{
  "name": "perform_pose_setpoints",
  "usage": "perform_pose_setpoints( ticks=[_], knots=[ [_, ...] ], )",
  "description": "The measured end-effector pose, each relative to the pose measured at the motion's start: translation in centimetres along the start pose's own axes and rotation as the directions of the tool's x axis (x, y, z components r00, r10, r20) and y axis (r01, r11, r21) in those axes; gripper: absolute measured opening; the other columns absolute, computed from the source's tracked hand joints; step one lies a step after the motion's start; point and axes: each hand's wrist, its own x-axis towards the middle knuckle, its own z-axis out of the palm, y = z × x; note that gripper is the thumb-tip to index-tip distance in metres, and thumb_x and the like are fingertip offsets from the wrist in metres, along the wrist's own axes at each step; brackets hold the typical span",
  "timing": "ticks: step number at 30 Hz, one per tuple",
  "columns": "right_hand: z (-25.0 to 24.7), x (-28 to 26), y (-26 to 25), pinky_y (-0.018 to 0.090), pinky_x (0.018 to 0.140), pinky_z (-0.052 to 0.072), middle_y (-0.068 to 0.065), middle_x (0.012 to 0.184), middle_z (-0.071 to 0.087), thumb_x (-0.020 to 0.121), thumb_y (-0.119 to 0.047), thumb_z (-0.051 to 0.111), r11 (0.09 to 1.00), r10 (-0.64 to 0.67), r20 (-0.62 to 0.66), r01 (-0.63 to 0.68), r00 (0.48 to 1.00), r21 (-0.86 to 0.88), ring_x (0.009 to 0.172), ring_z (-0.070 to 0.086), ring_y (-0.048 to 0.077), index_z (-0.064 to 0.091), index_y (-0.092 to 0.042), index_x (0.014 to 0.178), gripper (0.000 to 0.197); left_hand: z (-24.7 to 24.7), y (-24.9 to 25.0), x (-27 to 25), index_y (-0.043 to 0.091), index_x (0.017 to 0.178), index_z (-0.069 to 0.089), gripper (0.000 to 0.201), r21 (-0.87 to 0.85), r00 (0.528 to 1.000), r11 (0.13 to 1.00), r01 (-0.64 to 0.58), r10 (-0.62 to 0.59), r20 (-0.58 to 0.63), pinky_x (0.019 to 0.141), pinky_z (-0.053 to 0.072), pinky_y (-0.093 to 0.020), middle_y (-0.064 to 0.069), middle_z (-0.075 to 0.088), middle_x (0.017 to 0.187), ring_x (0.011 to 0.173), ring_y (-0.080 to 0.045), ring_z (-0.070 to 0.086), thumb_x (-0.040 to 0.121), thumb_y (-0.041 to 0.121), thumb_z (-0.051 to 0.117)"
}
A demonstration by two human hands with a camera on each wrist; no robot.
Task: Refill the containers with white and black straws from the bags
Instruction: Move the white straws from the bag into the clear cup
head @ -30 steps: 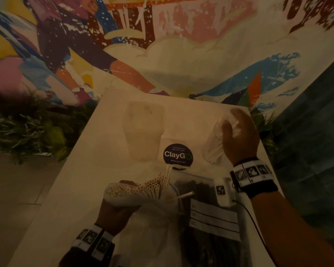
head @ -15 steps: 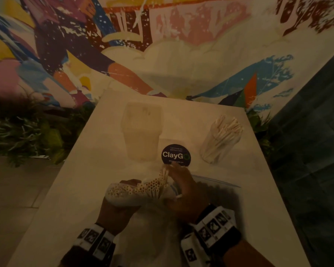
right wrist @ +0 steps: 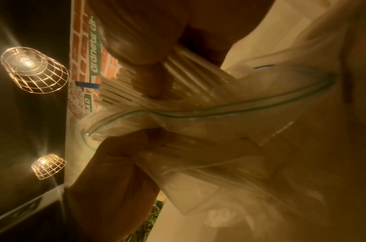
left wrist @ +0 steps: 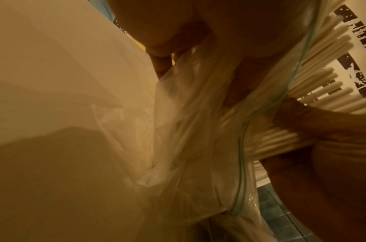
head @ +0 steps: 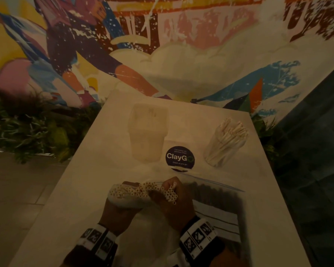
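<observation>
My left hand (head: pixel 121 209) grips a clear zip bag (head: pixel 123 201) of white straws (head: pixel 129 191) near the table's front, its open mouth facing away from me. My right hand (head: pixel 174 197) curls round a bunch of white straws (head: pixel 170 193) at the bag's mouth. The left wrist view shows the bag's plastic (left wrist: pixel 188 131) and straws (left wrist: pixel 322 91) sticking out past its green zip. The right wrist view shows fingers (right wrist: pixel 157 81) over the straws (right wrist: pixel 177 72). A bag of black straws (head: pixel 216 197) lies flat under my right wrist. A clear cup (head: pixel 226 143) at the right holds white straws. A pale square container (head: pixel 147 135) stands behind the centre.
A round dark "ClayGo" sticker (head: pixel 179 158) lies on the white table (head: pixel 89 170) between the two containers. Green plants (head: pixel 27 128) and a painted mural wall sit behind and left of the table. Dark tiled floor runs along the right edge.
My right hand left the cup of white straws at the right, came back to the bag's mouth and closed round a bunch of white straws. My left hand kept holding the bag.
</observation>
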Motion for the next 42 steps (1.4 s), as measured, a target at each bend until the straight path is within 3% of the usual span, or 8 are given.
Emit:
perform_pose_setpoints(
  ticks=[5,8,20,23,27,34,39,42],
  knots=[
    [-0.2,0.5,0.7,0.029,0.046,0.034,-0.005,0.058,0.037,0.064,-0.062,0.07,0.992,0.048,-0.036,-0.052,0.998,-0.114,0.052,0.038,0.015,0.035,-0.024,0.063,0.051,0.5,0.7,0.3,0.043,0.087,0.071,0.034,-0.046,0.999,0.999,-0.026,0.027,0.023,0.074,0.056,-0.023,0.008,0.072,0.089,0.083,-0.012,0.068,0.056,0.037,0.084],
    [-0.8,0.4,0.2,0.022,0.044,0.029,-0.001,0.056,0.035,0.061,-0.054,0.07,0.989,0.064,-0.075,-0.074,0.995,-0.13,0.049,0.034,0.01,0.034,-0.023,0.062,0.048,0.5,1.2,0.3,0.04,0.089,0.07,0.04,-0.035,0.999,0.998,-0.046,0.047,0.024,0.074,0.056,-0.022,0.005,0.071,0.093,0.085,-0.011,0.068,0.056,0.06,0.08],
    [-0.9,1.4,-0.3,0.038,0.048,0.039,-0.011,0.052,0.035,0.069,-0.074,0.061,0.987,-0.058,-0.016,0.055,0.998,-0.153,0.049,0.042,0.012,0.036,-0.029,0.058,0.052,0.1,-0.2,0.2,0.032,0.09,0.072,0.04,-0.122,1.0,0.992,-0.003,0.003,0.001,0.075,0.058,-0.036,-0.005,0.072,0.094,0.088,-0.025,0.069,0.054,0.042,0.087],
    [-1.1,1.6,0.0,0.034,0.046,0.039,0.001,0.051,0.042,0.075,-0.049,0.071,0.969,-0.161,-0.066,0.145,0.985,-0.2,0.047,0.041,0.016,0.044,-0.011,0.057,0.05,0.0,-0.4,0.2,0.03,0.089,0.072,0.035,-0.159,1.0,0.987,-0.01,0.01,0.003,0.076,0.058,-0.036,-0.005,0.072,0.094,0.089,-0.026,0.069,0.056,0.028,0.083],
    [-1.0,1.2,0.4,0.044,0.061,0.048,0.009,0.063,0.053,0.063,-0.069,0.058,0.975,0.109,0.098,-0.087,0.989,-0.204,0.062,0.054,0.024,0.053,-0.006,0.067,0.063,0.1,-0.7,0.2,0.027,0.09,0.073,0.035,-0.216,1.0,0.976,0.01,-0.007,0.014,0.074,0.059,-0.031,-0.002,0.073,0.093,0.088,-0.022,0.07,0.06,0.015,0.087],
    [-1.5,0.9,-0.2,0.014,0.05,0.026,-0.012,0.053,0.032,0.071,-0.067,0.052,0.961,-0.024,0.062,0.04,0.998,-0.275,0.051,0.035,0.006,0.03,-0.031,0.058,0.044,0.0,0.0,0.0,0.029,0.09,0.071,0.05,-0.13,1.0,0.991,0.022,-0.024,-0.012,0.071,0.057,-0.026,-0.003,0.072,0.094,0.085,-0.017,0.069,0.051,0.058,0.085],
    [-2.1,0.5,-0.8,0.03,0.052,0.038,0.005,0.059,0.05,0.088,-0.06,0.041,0.98,-0.122,-0.036,0.114,0.992,-0.165,0.057,0.046,0.016,0.051,-0.013,0.066,0.053,0.3,0.2,0.0,0.027,0.092,0.07,0.049,-0.142,1.0,0.99,0.012,-0.011,0.011,0.071,0.057,-0.024,0.003,0.072,0.093,0.085,-0.014,0.069,0.055,0.058,0.082],
    [-2.4,0.7,-1.7,0.019,0.052,0.034,0.008,0.059,0.051,0.088,-0.052,0.039,0.988,-0.11,-0.062,0.103,0.992,-0.112,0.061,0.048,0.017,0.054,-0.005,0.068,0.054,0.0,-0.3,0.1,0.018,0.091,0.069,0.044,-0.159,1.0,0.987,0.018,-0.019,-0.003,0.072,0.058,-0.027,-0.006,0.071,0.095,0.086,-0.019,0.069,0.054,0.033,0.087]
  ],
)
